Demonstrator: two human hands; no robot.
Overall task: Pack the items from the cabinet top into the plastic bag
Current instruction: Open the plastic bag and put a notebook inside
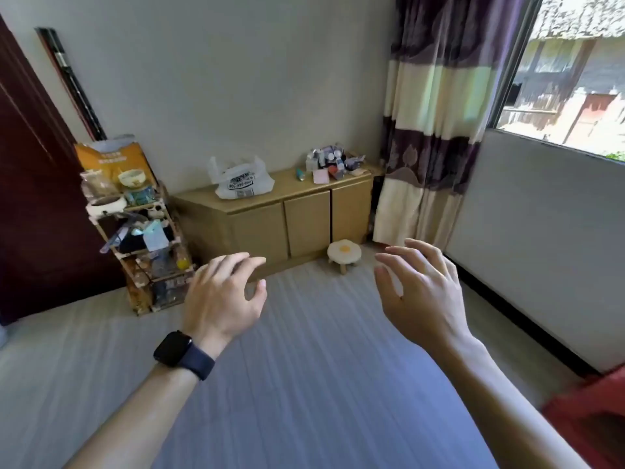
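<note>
Your left hand (pixel 225 292) and right hand (pixel 417 286) hover over the floor with fingers spread and loosely curled, gripping nothing. Both are well apart from the low cabinet (pixel 270 214) against the far wall. The white plastic bag (pixel 241 179) sits on its top toward the left; the cluttered items (pixel 333 164), possibly small bottles and boxes, crowd the right end.
</note>
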